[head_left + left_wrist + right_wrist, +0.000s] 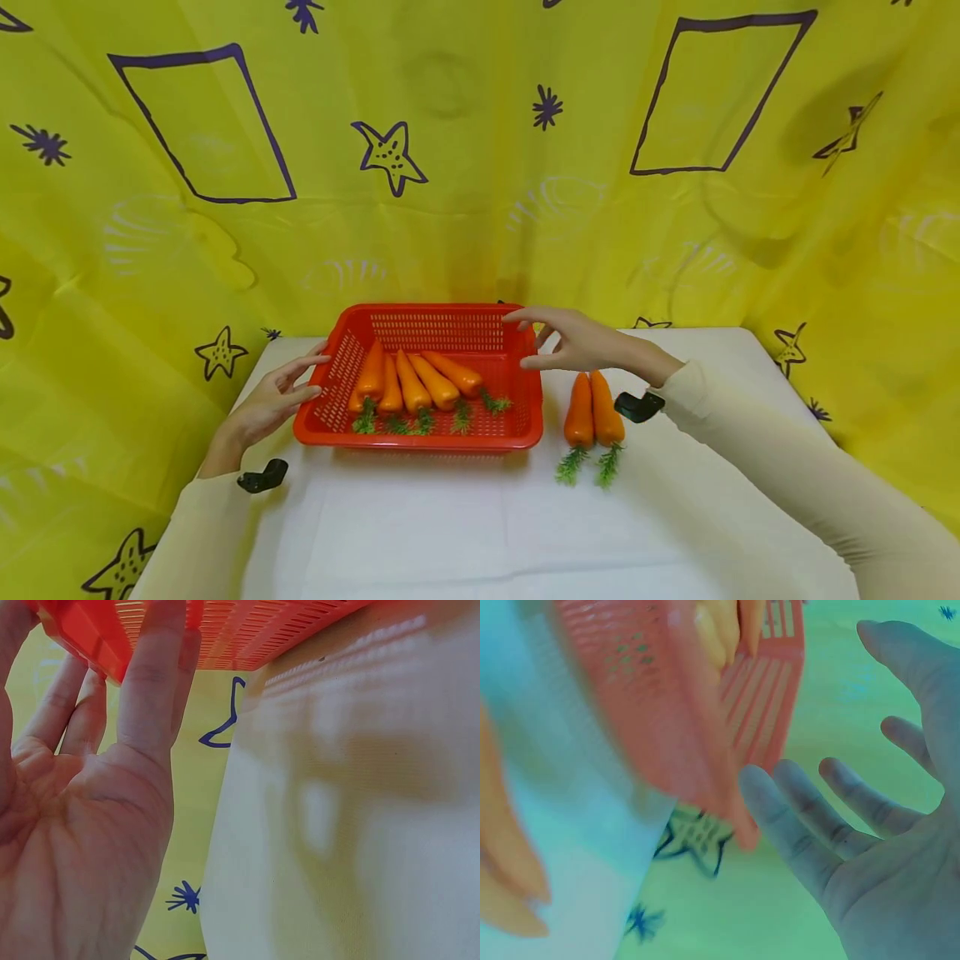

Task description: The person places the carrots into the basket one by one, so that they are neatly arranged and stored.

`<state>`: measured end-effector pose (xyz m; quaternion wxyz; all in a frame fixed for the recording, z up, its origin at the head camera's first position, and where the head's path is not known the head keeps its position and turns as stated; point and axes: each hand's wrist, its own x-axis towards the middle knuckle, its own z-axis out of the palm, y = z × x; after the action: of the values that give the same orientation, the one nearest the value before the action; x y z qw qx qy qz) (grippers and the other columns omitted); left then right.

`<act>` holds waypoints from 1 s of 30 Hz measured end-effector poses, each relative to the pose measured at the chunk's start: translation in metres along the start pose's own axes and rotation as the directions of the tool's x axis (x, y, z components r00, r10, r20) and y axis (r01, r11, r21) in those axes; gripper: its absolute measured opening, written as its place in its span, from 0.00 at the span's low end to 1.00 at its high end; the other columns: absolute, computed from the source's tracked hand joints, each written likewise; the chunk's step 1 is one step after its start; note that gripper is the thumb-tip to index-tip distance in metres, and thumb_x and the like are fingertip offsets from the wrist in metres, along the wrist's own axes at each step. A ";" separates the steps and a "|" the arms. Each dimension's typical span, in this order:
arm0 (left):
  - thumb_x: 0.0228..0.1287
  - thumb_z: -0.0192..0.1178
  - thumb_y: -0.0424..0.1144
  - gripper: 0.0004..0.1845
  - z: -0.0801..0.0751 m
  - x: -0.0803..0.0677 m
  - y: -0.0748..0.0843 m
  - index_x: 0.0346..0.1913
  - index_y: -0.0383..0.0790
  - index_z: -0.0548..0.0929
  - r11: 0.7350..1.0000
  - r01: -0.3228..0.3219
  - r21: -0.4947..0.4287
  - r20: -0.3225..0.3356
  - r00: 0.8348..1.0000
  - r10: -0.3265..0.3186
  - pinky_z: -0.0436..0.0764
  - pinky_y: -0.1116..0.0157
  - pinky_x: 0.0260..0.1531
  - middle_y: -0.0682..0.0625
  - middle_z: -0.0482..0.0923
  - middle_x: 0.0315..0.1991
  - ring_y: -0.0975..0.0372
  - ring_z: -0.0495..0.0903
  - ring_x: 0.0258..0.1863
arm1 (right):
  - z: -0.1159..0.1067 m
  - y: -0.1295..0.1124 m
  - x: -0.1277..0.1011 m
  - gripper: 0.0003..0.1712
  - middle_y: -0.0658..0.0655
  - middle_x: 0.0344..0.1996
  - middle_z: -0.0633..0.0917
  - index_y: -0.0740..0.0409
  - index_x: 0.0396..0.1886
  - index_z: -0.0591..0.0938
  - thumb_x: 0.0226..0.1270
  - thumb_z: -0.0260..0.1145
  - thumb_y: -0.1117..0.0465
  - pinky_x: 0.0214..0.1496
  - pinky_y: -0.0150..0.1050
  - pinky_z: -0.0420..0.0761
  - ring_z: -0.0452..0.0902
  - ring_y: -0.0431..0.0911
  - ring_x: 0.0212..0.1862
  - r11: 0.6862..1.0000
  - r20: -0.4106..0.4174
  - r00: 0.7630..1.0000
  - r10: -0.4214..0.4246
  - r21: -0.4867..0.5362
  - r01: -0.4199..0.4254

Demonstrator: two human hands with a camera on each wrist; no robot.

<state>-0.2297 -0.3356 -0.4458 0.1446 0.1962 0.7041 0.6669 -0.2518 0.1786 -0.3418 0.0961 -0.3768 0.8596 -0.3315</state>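
A red slotted basket (525,417) stands on the white table and holds several orange carrots (412,383) with green tops. My left hand (281,396) lies open against the basket's left wall, fingers straight; in the left wrist view the fingers (154,682) reach up to the basket (247,630). My right hand (566,340) hovers open over the basket's right far corner, fingers spread and holding nothing. The right wrist view shows that open hand (870,825) beside the basket (667,727). Two more carrots (592,408) lie on the table right of the basket, under my right wrist.
A white cloth covers the table (465,533). A yellow sheet with purple stars and rectangles (465,167) hangs close behind and at both sides. Black wrist cameras (262,479) sit on both sleeves.
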 end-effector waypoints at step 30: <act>0.77 0.52 0.24 0.27 -0.001 -0.001 -0.003 0.75 0.28 0.63 1.000 -0.008 -0.009 0.003 1.000 0.008 0.77 0.68 0.62 0.50 0.34 0.85 0.51 0.39 0.82 | -0.004 0.061 -0.111 0.35 0.68 0.63 0.77 0.57 0.74 0.71 0.70 0.72 0.59 0.43 0.44 0.88 0.83 0.57 0.52 0.957 -0.159 0.952 0.262 0.168 -0.236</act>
<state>-0.2299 -0.3371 -0.4484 0.1438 0.1995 0.7001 0.6704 -0.2117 0.2901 -0.3872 0.0870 -0.2257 0.8786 -0.4118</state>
